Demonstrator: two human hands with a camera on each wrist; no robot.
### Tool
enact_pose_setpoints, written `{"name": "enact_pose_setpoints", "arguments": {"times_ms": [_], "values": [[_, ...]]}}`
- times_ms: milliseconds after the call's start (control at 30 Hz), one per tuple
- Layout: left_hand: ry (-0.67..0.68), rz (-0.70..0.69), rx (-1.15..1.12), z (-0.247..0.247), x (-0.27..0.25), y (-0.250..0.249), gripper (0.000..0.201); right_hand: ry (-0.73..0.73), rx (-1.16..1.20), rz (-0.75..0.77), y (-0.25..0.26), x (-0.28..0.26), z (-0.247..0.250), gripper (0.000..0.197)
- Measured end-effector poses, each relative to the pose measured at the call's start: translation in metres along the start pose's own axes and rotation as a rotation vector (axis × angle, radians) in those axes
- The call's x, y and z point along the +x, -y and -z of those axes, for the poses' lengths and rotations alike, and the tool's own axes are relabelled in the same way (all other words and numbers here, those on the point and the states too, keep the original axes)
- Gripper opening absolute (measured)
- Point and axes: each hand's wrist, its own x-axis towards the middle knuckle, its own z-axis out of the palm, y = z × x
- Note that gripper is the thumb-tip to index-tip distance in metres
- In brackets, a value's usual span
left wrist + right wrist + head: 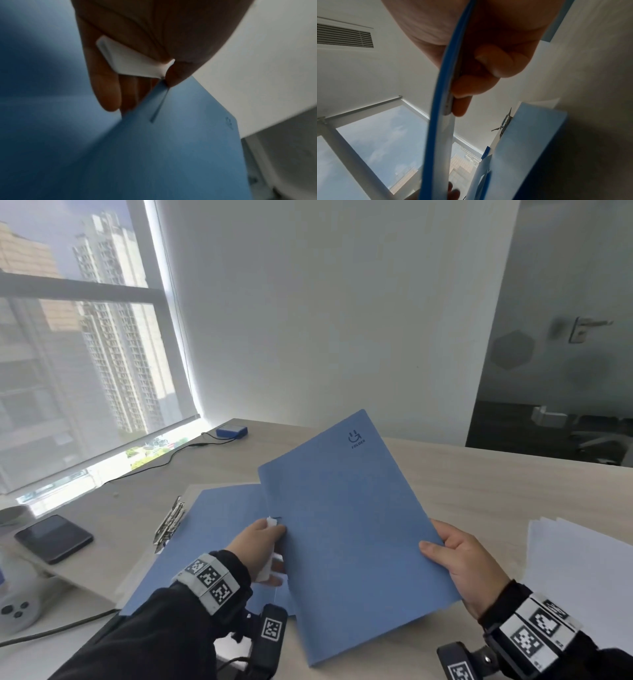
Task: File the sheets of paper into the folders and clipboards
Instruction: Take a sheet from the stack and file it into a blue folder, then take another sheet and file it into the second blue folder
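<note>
I hold a closed blue folder (349, 525) tilted above the desk with both hands. My left hand (263, 546) pinches its left edge, thumb on top and fingers beneath, with a small white strip (130, 62) tucked in the palm. On the opposite side, my right hand (455, 559) grips the right edge, and white paper edges show inside the folder (440, 121). A second blue folder (219, 529) lies flat on the desk underneath. A clipboard's metal clip (169, 522) sits at its left. A stack of white sheets (579, 570) lies at the right.
A black phone (53, 537) lies at the left of the desk (479, 481). Further back, a blue box (232, 431) with a black cable sits by the window. A white controller (17, 601) is at the lower left. A glass door stands at the far right.
</note>
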Motion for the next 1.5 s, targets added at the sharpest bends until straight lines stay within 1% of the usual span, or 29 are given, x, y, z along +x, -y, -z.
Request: {"name": "enact_pose_setpoints", "arguments": {"times_ms": [33,67,133,233,333,400,467,533,567,633,700,833,933,1033,1133,1233,1300,1333,1433,1500], "values": [[-0.009,-0.002,-0.144,-0.004,0.0,0.002,0.016,-0.002,0.016,-0.001,-0.002,0.0,-0.002,0.037],[-0.03,-0.012,-0.241,-0.008,0.0,0.003,0.017,-0.005,0.031,-0.003,-0.003,-0.001,-0.005,0.037],[-0.084,-0.033,-0.34,-0.015,0.002,0.006,0.019,-0.019,0.064,-0.013,-0.007,-0.002,-0.008,0.037],[-0.07,-0.061,-0.452,-0.026,0.006,0.011,0.026,-0.03,0.104,-0.036,-0.01,-0.004,-0.01,0.037],[-0.079,-0.085,-0.474,-0.035,0.008,0.013,0.029,-0.027,0.132,-0.077,-0.012,-0.007,-0.01,0.032],[-0.081,-0.111,-0.487,-0.036,0.012,0.014,0.03,-0.022,0.028,-0.106,-0.012,-0.01,-0.005,0.029],[-0.078,-0.126,-0.492,-0.036,0.015,0.014,0.031,-0.014,-0.119,-0.149,-0.012,-0.012,0.004,0.035],[-0.058,-0.122,-0.501,-0.037,0.015,0.015,0.032,-0.04,-0.131,-0.177,-0.017,-0.011,0.017,0.027],[-0.031,-0.114,-0.497,-0.037,0.013,0.014,0.032,-0.081,-0.078,-0.188,-0.019,-0.009,0.023,0.023],[0.03,-0.098,-0.482,-0.039,0.009,0.015,0.032,-0.205,0.067,-0.196,-0.024,-0.004,0.036,0.026],[0.05,-0.087,-0.469,-0.039,0.006,0.017,0.031,-0.32,0.165,-0.19,-0.028,0.003,0.049,0.025],[0.069,-0.06,-0.364,-0.039,0.0,0.022,0.027,-0.545,0.214,-0.189,-0.035,0.023,0.079,0.024],[0.095,-0.037,-0.307,-0.045,-0.006,0.023,0.024,-0.657,0.216,-0.207,-0.038,0.041,0.1,0.027],[0.116,-0.029,-0.253,-0.055,-0.012,0.024,0.021,-0.698,0.247,-0.241,-0.037,0.052,0.112,0.028],[0.149,-0.03,-0.212,-0.066,-0.017,0.025,0.016,-0.713,0.376,-0.262,-0.028,0.05,0.114,0.023],[0.193,-0.041,-0.17,-0.08,-0.019,0.024,0.014,-0.69,0.489,-0.263,-0.026,0.037,0.115,0.034],[0.223,-0.046,-0.156,-0.094,-0.018,0.022,0.014,-0.689,0.477,-0.229,-0.028,0.021,0.119,0.041],[0.236,-0.049,-0.151,-0.103,-0.018,0.02,0.014,-0.685,0.452,-0.211,-0.027,0.011,0.121,0.04],[0.295,-0.059,-0.129,-0.135,-0.017,0.017,0.015,-0.661,0.352,-0.197,-0.021,-0.024,0.128,0.026],[0.335,-0.071,-0.097,-0.16,-0.019,0.014,0.016,-0.687,0.269,-0.201,-0.017,-0.047,0.141,0.021]]}}
